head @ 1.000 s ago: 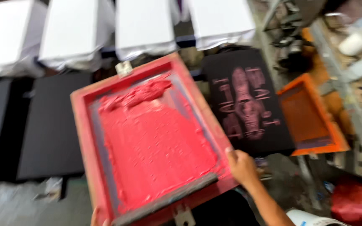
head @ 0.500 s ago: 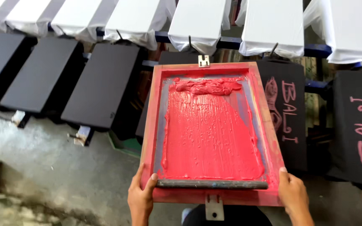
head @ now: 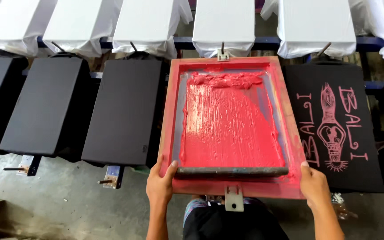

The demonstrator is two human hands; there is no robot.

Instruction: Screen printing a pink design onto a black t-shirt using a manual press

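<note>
Item: printing screen (head: 292, 133), red wooden frame, mesh coated with thick red ink (head: 232, 126) (a heavier ridge of ink lies along the far end). It lies flat over a board in the near row, between a plain black shirt on its left and a printed one on its right.

Squeegee (head: 232, 171): long dark bar, lying across the near end of the screen, inside the frame.

Left hand (head: 160, 186): closed around the near left corner of the frame, thumb on top beside the squeegee's end, fingers under the edge.

Right hand (head: 315, 186): gripping the near right corner of the frame, thumb on the top face, fingers wrapped below.

Metal bracket (head: 234, 198): fixed at the middle of the near frame edge, between the two hands; a second metal clip (head: 222, 54) sits at the far edge.

Printed black shirt (head: 334, 129): just right of the screen, bearing a pink bulb-shaped design with lettering.

Plain black shirts (head: 125, 111): stretched on boards to the left, unprinted.

White shirts (head: 223, 24): far row, draped over boards on a blue rail (head: 183, 42).

Floor (head: 67, 204): grey concrete, below the boards.
</note>
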